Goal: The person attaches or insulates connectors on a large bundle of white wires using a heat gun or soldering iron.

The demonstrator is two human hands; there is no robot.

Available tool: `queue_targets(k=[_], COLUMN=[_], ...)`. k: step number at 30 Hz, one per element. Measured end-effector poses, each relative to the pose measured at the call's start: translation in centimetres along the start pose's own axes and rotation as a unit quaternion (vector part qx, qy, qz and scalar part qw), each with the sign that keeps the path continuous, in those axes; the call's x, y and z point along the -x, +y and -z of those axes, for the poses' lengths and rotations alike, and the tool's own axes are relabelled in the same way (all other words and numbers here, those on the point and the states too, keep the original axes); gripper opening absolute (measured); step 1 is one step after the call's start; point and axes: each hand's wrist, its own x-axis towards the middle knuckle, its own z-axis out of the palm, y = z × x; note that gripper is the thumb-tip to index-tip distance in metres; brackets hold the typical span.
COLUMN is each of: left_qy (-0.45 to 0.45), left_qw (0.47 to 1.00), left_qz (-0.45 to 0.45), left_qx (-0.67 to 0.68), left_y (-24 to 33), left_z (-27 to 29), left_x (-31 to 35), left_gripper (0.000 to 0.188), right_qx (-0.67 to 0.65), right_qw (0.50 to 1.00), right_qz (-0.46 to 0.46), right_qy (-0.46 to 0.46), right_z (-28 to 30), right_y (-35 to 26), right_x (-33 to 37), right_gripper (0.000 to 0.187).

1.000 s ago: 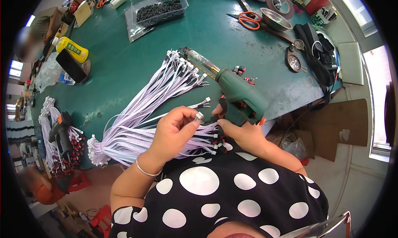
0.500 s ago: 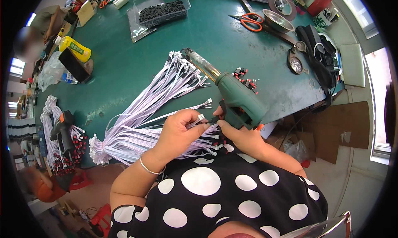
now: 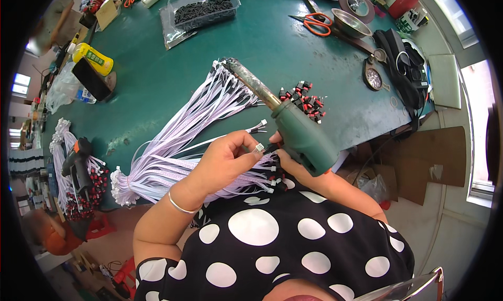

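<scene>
My left hand (image 3: 225,159) is closed, with thumb and forefinger pinching a cable at its small white connector (image 3: 259,148). Close beside it, my right hand (image 3: 301,167) is wrapped round the handle of a green heat gun (image 3: 306,136), which hides most of its fingers. The gun's metal nozzle points to the far left, over the tips of a fanned bundle of white ribbon cables (image 3: 181,117). Dark sleeves and white plugs show at the cable ends near my hands. Whether my right fingertips also touch the pinched cable, I cannot tell.
Beyond the gun lies a pile of black-and-red parts (image 3: 309,101). A clear tub (image 3: 236,10) holds black pieces. Orange-handled scissors (image 3: 317,24) and a metal bowl (image 3: 351,24) are at the far right. A phone (image 3: 91,81), yellow bottle (image 3: 94,58) and glue gun (image 3: 78,162) stand left.
The heat gun has turned and shifted slightly nearer to me, so more of the black-and-red pile shows. My left hand has moved a little to the left with the white connector.
</scene>
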Motion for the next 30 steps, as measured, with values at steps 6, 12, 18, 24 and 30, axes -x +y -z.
queue_targets(k=[6,12,18,24,30], left_qy=[-0.012,-0.041,-0.005,0.027,0.039], left_qw=[0.999,0.997,0.999,0.972,0.989], left_qz=[0.021,0.061,-0.012,-0.095,-0.120], left_qx=[-0.038,0.030,-0.033,-0.214,-0.076], left_y=[0.3,1.2,0.4,1.8,0.2], left_z=[0.1,-0.5,-0.5,-1.5,-1.5], left_x=[-0.5,-0.2,-0.1,0.7,0.2], left_gripper=[0.010,0.010,0.009,0.012,0.010], right_qx=[0.087,0.015,-0.045,-0.291,-0.298], right_qw=[0.993,0.995,0.997,0.945,0.931], right_qz=[0.085,-0.049,0.054,-0.148,-0.211], right_qy=[0.001,-0.087,-0.004,0.029,0.007], right_z=[0.5,0.8,0.5,1.3,0.6], right_y=[-0.6,-0.9,-0.6,-2.3,-1.3], right_x=[-0.4,-0.3,-0.1,0.1,1.0], right_gripper=[0.028,0.027,0.026,0.025,0.026])
